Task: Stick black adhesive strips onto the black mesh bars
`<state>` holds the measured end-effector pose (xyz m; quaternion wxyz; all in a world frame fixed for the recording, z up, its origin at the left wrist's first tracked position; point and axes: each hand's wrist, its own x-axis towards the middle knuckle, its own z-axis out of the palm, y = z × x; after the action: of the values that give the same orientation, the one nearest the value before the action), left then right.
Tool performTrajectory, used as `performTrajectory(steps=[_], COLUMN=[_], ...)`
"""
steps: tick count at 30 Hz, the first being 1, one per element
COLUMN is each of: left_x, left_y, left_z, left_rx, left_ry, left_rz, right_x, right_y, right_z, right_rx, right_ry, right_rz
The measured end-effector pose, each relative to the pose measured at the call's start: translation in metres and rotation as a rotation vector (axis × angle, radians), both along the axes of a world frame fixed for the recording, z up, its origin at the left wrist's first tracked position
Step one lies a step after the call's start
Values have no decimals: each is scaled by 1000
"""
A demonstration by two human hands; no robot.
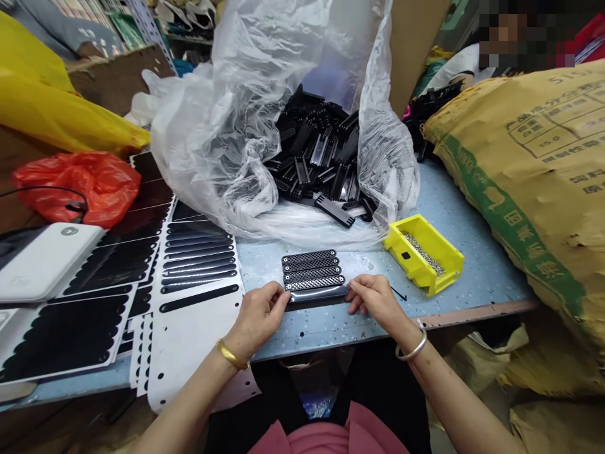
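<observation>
Between my two hands a glossy dark strip (319, 294) is stretched level, a fingertip pinch at each end. It lies at the near edge of a row of black textured bars (312, 265) with small round metal spots at their ends. My left hand (259, 315) is closed on the strip's left end, thumb against index finger. At the other end my right hand (378, 302) is closed the same way. Whether the strip touches a bar beneath it, I cannot tell. Left of my hands lies a white sheet (193, 353) bearing similar black strips (198, 258).
A clear plastic bag (212, 139) spills black plastic parts (326, 151) behind the row. At right stand a yellow bin (425, 284) of small metal pieces and a large sack (534, 164). A white power bank (42, 265) and red bag (80, 183) lie at left.
</observation>
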<state>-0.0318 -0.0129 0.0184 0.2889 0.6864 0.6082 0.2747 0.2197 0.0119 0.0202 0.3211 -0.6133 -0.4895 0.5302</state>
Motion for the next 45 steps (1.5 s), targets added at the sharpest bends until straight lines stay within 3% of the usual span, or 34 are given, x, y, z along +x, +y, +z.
performTrajectory(steps=[3, 5, 6, 8, 10, 15, 27, 29, 32, 35, 40, 45], left_x=[12, 31, 43, 66, 84, 85, 7, -2, -10, -5, 15, 21], left_y=[-15, -27, -33, -40, -42, -35, -31, -35, -34, -23, -6, -6], left_z=[11, 14, 13, 7, -2, -15, -10, -6, -1, -2, -13, -21], left_rx=[311, 547, 620, 638, 562, 486, 438, 468, 513, 410, 184, 156], left_ry=[136, 138, 112, 145, 222, 292, 229, 194, 161, 230, 357, 256], left_rz=[36, -103, -256, -498, -539, -525, -348, -270, -11, 199, 109, 44], right_x=[-2, -5, -7, -8, -8, -5, -5, -4, -3, -3, -4, -6], right_y=[-3, -4, -4, -4, -3, -2, -3, -3, -4, -5, -5, -6], right_z=[-2, -4, -5, -7, -7, -7, -13, -11, -8, -7, -15, -16], right_rx=[55, 110, 151, 257, 347, 366, 297, 278, 211, 168, 252, 318], right_ry=[-28, -78, -107, -175, -233, -282, -330, -324, -265, -218, -381, -365], right_rz=[-25, -33, -30, -8, 20, 78, 87, 84, 104, 105, 40, 61])
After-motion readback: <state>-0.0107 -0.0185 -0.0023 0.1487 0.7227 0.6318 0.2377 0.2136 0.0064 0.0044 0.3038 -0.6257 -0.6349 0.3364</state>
